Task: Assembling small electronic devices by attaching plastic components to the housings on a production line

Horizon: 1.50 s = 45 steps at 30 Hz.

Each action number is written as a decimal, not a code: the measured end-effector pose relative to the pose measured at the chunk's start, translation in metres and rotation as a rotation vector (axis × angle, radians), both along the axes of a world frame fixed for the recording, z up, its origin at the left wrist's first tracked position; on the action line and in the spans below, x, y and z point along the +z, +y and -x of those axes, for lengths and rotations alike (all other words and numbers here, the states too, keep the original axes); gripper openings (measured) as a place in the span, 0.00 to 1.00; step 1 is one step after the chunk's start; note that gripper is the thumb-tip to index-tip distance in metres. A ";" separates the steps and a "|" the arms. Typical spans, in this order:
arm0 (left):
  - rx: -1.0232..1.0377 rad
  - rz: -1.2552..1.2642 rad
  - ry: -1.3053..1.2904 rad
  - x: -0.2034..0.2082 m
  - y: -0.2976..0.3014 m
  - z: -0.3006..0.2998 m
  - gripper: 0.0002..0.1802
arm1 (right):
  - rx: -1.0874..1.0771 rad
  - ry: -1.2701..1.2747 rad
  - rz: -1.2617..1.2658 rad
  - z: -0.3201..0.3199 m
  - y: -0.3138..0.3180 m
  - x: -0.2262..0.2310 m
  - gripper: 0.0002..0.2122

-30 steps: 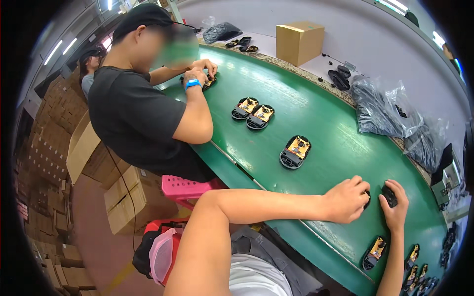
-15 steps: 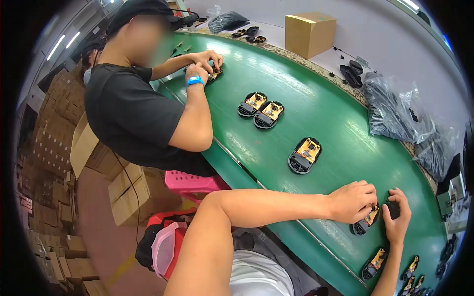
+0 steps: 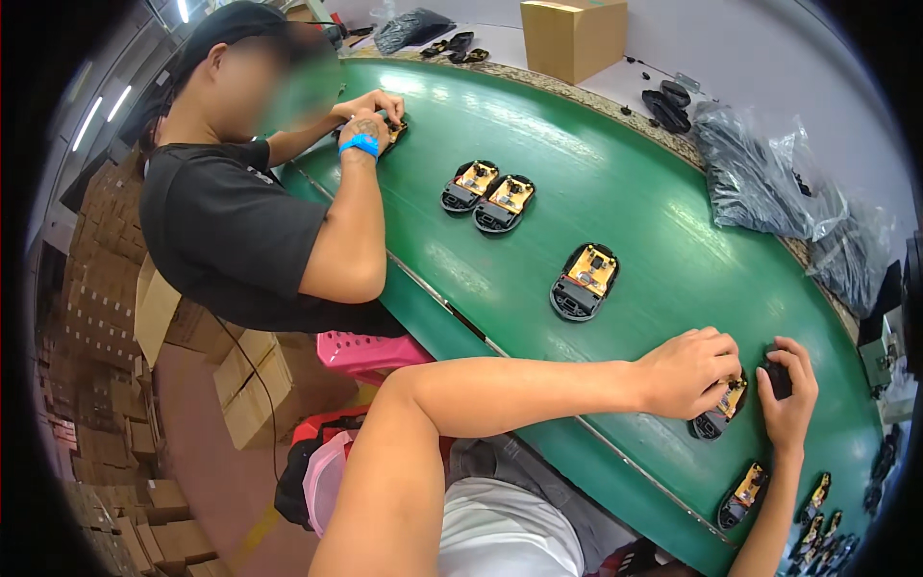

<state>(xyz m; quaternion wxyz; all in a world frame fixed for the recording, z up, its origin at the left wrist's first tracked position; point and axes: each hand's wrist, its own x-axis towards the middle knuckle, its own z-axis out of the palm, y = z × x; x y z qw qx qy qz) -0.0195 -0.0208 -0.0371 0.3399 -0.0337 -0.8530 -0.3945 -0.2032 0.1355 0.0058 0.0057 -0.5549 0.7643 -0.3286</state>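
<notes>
My left hand (image 3: 689,372) reaches across with its fingers curled down on an opened computer mouse (image 3: 710,424), a black oval base with an orange circuit board. Its fingertips touch the board end and hide part of it. Just to the right, my right hand (image 3: 792,396) curls thumb and fingers around a smooth black rounded part (image 3: 776,381), perhaps a mouse cover. Another opened mouse (image 3: 743,495) lies nearer me, beside my right forearm. Farther up the green work surface is a single opened mouse (image 3: 586,282), and beyond it two more lie side by side (image 3: 488,197).
A co-worker (image 3: 240,221) at the left bends over another opened mouse (image 3: 392,135). Along the far ledge stand a cardboard box (image 3: 573,40) and plastic bags of dark parts (image 3: 755,178). Several opened mice (image 3: 815,498) lie at the lower right. A pink stool (image 3: 370,352) stands below the table edge.
The whole view has shifted slightly. My right hand, with the black part, has moved a little away from the mouse under my left hand. The left hand stays on that mouse.
</notes>
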 end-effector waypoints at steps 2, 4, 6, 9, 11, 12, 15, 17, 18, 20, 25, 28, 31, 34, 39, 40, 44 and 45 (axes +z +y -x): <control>-0.013 0.003 0.015 0.000 0.005 0.003 0.08 | -0.033 -0.012 -0.025 0.003 0.006 0.002 0.11; -0.061 -0.019 -0.021 0.002 0.008 0.009 0.11 | 0.059 0.213 0.068 0.010 0.018 0.004 0.10; -0.043 0.029 0.002 -0.001 0.000 0.007 0.14 | 0.067 0.179 0.120 0.010 0.009 0.006 0.10; -0.016 0.065 -0.099 0.005 -0.016 -0.007 0.17 | 0.043 -0.005 0.145 -0.004 -0.007 0.010 0.12; 0.012 0.062 -0.163 0.012 -0.019 -0.010 0.17 | 0.082 -0.083 0.135 -0.012 -0.007 0.017 0.12; -0.004 0.048 -0.183 0.011 -0.019 -0.004 0.17 | 0.075 -0.173 0.182 -0.014 0.000 0.014 0.12; 0.005 0.048 -0.153 0.011 -0.016 0.008 0.14 | 0.071 -0.275 0.238 -0.021 0.012 0.012 0.13; 0.005 0.056 -0.170 0.010 -0.016 0.011 0.13 | 0.049 -0.336 0.219 -0.028 0.016 0.011 0.13; 0.015 0.065 -0.174 0.010 -0.015 0.012 0.12 | 0.044 -0.343 0.219 -0.030 0.016 0.013 0.13; 0.022 0.048 -0.193 0.010 -0.016 0.015 0.11 | 0.068 -0.145 0.096 -0.034 0.014 0.016 0.14; 0.027 0.036 -0.201 0.010 -0.011 0.017 0.08 | 0.032 -0.266 0.152 -0.040 0.013 0.008 0.13; 0.019 0.041 -0.204 0.010 -0.010 0.018 0.08 | 0.011 -0.295 0.158 -0.043 0.011 0.006 0.12; 0.024 0.087 -0.136 0.004 -0.007 0.022 0.06 | 0.027 -0.328 0.183 -0.042 0.011 0.005 0.12; 0.024 0.102 -0.128 0.002 -0.005 0.023 0.05 | 0.053 -0.346 0.180 -0.041 0.013 0.007 0.12; 0.025 0.096 -0.155 0.006 -0.006 0.019 0.08 | 0.024 -0.408 0.192 -0.046 0.011 0.007 0.12; 0.012 0.093 -0.151 0.007 -0.005 0.021 0.08 | -0.035 -0.457 0.193 -0.050 0.009 0.008 0.12; 0.032 0.076 -0.166 0.005 -0.007 0.019 0.09 | -0.045 -0.297 0.125 -0.052 0.007 0.001 0.12; 0.033 0.072 -0.166 0.005 -0.007 0.019 0.09 | -0.052 -0.183 0.087 -0.053 0.004 0.002 0.12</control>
